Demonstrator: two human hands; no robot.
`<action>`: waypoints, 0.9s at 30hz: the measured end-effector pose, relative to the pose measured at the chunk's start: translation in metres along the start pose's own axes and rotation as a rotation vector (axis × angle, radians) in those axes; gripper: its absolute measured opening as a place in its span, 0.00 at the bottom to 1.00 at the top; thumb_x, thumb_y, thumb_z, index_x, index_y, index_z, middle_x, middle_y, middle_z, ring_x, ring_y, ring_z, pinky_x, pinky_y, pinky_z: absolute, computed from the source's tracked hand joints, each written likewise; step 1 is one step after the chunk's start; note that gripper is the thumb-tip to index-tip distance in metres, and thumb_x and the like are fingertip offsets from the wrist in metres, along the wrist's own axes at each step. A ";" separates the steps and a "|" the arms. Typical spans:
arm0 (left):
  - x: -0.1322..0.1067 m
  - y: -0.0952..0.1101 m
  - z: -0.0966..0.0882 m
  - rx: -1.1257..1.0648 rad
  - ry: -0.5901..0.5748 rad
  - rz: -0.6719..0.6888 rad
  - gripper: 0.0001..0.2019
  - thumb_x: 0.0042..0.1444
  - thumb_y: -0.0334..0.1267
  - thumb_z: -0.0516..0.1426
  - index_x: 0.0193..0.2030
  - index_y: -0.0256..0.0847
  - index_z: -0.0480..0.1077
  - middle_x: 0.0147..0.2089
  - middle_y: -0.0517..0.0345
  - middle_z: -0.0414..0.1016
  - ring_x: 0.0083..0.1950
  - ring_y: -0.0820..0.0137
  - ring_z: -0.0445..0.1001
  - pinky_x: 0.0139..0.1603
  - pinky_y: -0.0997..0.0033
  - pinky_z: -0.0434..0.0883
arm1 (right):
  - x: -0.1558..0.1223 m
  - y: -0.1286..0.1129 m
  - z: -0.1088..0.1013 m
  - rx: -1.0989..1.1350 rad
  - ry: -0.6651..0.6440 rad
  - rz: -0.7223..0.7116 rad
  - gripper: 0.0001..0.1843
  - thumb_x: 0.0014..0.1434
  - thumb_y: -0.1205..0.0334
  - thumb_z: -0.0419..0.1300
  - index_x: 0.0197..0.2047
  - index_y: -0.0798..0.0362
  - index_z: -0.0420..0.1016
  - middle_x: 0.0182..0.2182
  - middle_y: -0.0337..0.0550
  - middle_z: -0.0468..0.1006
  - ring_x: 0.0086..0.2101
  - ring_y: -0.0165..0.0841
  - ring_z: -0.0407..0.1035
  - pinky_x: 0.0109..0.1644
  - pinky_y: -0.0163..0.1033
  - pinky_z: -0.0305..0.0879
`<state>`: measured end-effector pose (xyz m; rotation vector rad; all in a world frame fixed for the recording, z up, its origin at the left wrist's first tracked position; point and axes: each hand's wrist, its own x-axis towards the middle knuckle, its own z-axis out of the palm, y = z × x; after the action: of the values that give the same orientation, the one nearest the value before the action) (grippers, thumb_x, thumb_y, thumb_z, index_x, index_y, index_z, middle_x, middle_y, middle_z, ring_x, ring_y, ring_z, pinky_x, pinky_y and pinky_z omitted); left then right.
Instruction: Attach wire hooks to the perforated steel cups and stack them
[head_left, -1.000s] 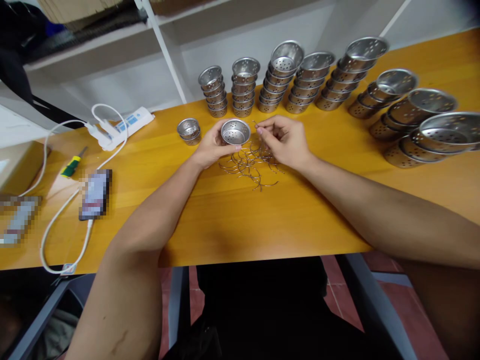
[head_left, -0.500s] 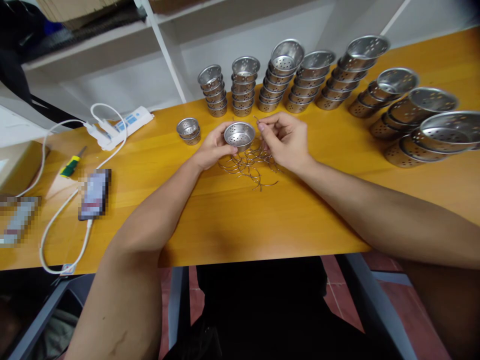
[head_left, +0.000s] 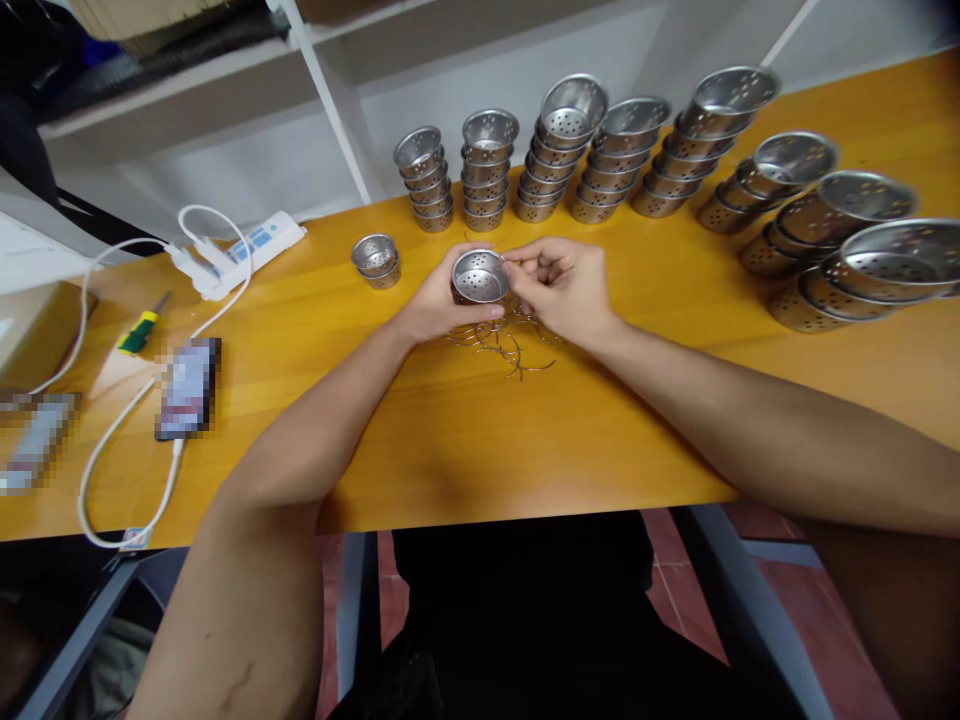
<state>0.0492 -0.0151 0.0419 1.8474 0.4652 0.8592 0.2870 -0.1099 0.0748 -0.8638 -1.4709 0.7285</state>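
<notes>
A small perforated metal cup (head_left: 481, 278) rests in my left hand (head_left: 437, 302), its mouth turned up and tilted a little towards me. The thumb lies along the cup's near side and the fingers wrap its far left side. At the cup's right rim is my right hand (head_left: 564, 284), thumb and forefinger pinched on a thin curved wire that is mostly hidden by the fingertips. Beneath both hands a loose heap of curved wires (head_left: 512, 352) lies on the wooden table (head_left: 480, 450). Left of the cup stands a short stack of perforated cups (head_left: 376, 262).
Tall stacks of perforated cups (head_left: 489, 170) line the table's back, and more leaning stacks (head_left: 806, 215) stand at the right. On the left lie a power strip (head_left: 259, 255) with white cables, a green-and-yellow screwdriver (head_left: 139, 332), and a phone (head_left: 187, 390) on a cable.
My right hand has moved left and the wire end has come to the cup's rim. The cup has shifted slightly right in my left hand and tilted more towards me.
</notes>
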 end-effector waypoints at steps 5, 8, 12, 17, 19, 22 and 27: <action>-0.001 -0.007 -0.004 -0.048 0.035 -0.031 0.60 0.49 0.72 0.89 0.80 0.53 0.70 0.80 0.41 0.84 0.81 0.44 0.87 0.86 0.36 0.84 | 0.000 0.000 -0.001 -0.021 0.026 -0.020 0.28 0.75 0.28 0.84 0.49 0.45 0.90 0.30 0.39 0.77 0.25 0.33 0.67 0.28 0.43 0.69; -0.002 0.000 -0.005 -0.086 0.053 -0.046 0.58 0.47 0.68 0.90 0.77 0.52 0.74 0.78 0.41 0.85 0.77 0.44 0.89 0.81 0.38 0.88 | 0.002 0.001 -0.004 -0.031 0.039 -0.012 0.29 0.74 0.26 0.85 0.52 0.43 0.91 0.31 0.40 0.78 0.27 0.35 0.67 0.28 0.46 0.71; -0.005 0.011 -0.004 -0.147 0.035 -0.112 0.56 0.50 0.68 0.87 0.80 0.51 0.77 0.69 0.44 0.89 0.63 0.50 0.93 0.68 0.41 0.94 | 0.002 -0.002 -0.004 -0.033 0.013 0.031 0.31 0.73 0.23 0.84 0.53 0.42 0.90 0.30 0.40 0.77 0.27 0.37 0.68 0.28 0.48 0.72; -0.003 0.019 -0.001 -0.078 0.012 -0.063 0.60 0.45 0.70 0.91 0.80 0.49 0.79 0.75 0.41 0.89 0.77 0.44 0.91 0.83 0.39 0.88 | -0.001 -0.007 0.002 -0.001 -0.005 0.048 0.33 0.72 0.21 0.83 0.52 0.41 0.89 0.26 0.37 0.74 0.23 0.35 0.65 0.26 0.47 0.66; -0.001 0.018 0.000 -0.041 0.021 -0.049 0.60 0.45 0.72 0.91 0.79 0.48 0.79 0.78 0.39 0.88 0.80 0.42 0.88 0.87 0.36 0.84 | -0.001 -0.007 0.001 -0.005 -0.002 0.050 0.32 0.72 0.21 0.83 0.52 0.41 0.89 0.26 0.37 0.74 0.24 0.36 0.65 0.26 0.46 0.67; 0.001 0.013 0.001 -0.020 0.038 -0.047 0.60 0.46 0.73 0.90 0.78 0.47 0.79 0.78 0.37 0.88 0.80 0.42 0.88 0.88 0.35 0.83 | 0.002 -0.003 -0.004 -0.039 -0.008 0.035 0.31 0.73 0.24 0.85 0.53 0.43 0.92 0.29 0.40 0.76 0.27 0.37 0.66 0.29 0.46 0.70; -0.001 0.009 0.003 -0.001 0.032 -0.032 0.57 0.50 0.72 0.89 0.78 0.47 0.76 0.78 0.38 0.86 0.78 0.45 0.89 0.86 0.38 0.83 | 0.008 0.002 -0.016 -0.112 -0.037 0.015 0.22 0.72 0.37 0.87 0.50 0.45 0.95 0.32 0.42 0.77 0.30 0.36 0.64 0.31 0.46 0.65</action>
<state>0.0503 -0.0209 0.0490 1.8231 0.5130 0.8681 0.3034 -0.1025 0.0783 -0.9518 -1.5517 0.6813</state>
